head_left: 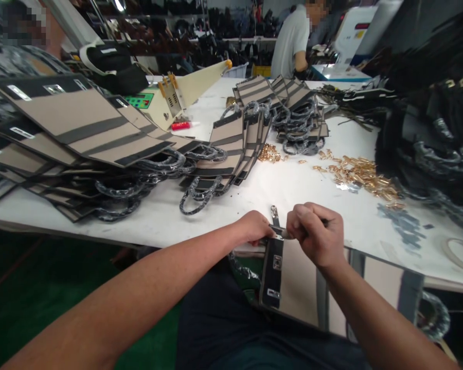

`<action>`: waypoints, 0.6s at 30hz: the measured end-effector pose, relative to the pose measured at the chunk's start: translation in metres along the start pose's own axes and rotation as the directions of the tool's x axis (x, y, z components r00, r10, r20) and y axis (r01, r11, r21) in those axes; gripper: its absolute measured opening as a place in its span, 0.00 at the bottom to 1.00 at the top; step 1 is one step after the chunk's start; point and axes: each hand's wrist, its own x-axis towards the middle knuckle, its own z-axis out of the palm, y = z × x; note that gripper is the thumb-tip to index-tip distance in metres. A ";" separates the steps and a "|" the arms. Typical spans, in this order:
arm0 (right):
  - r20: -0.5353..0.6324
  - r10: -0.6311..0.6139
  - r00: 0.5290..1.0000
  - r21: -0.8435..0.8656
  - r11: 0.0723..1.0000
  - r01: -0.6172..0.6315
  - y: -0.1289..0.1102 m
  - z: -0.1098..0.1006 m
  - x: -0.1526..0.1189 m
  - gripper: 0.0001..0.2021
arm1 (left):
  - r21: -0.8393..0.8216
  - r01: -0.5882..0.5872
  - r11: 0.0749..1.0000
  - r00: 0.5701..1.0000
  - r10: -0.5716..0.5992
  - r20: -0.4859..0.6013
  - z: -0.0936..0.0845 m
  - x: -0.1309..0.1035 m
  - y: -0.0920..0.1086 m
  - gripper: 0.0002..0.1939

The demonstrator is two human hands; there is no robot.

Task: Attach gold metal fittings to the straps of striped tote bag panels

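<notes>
A beige bag panel [299, 272] with dark grey strips lies across my lap and the table's front edge. Small metal plates sit along its black end strip, and a plastic-wrapped handle [434, 316] sticks out at the right. My left hand [254, 227] is closed, its fingers pinching the panel's far left corner. Close beside it, my right hand [317, 232] makes a fist over the same corner, with a small dark end showing at its side; what it grips is mostly hidden. A short dark strap with a metal end [274, 213] points away from that corner.
Stacks of similar panels [96, 131] with wrapped handles fill the left and the middle back [231, 139]. Gold metal pieces [360, 174] and grey scraps [403, 226] lie to the right, near a tape roll [461, 254]. Behind are a cream machine [200, 85] and a person [291, 43].
</notes>
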 end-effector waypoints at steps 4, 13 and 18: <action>0.102 -0.017 0.995 -0.081 0.996 0.025 -0.011 0.009 0.006 0.25 | 0.042 -0.046 0.998 0.999 0.045 0.003 0.001 0.006 -0.003 0.14; 0.121 0.001 0.993 -0.164 0.986 0.019 0.013 0.003 0.000 0.24 | 0.013 -0.061 0.998 0.998 0.061 0.011 0.000 0.002 -0.008 0.18; 0.057 0.008 0.998 -0.041 0.999 -0.005 0.012 -0.001 -0.001 0.24 | 0.009 -0.108 0.994 0.994 0.108 0.016 0.001 0.003 -0.014 0.17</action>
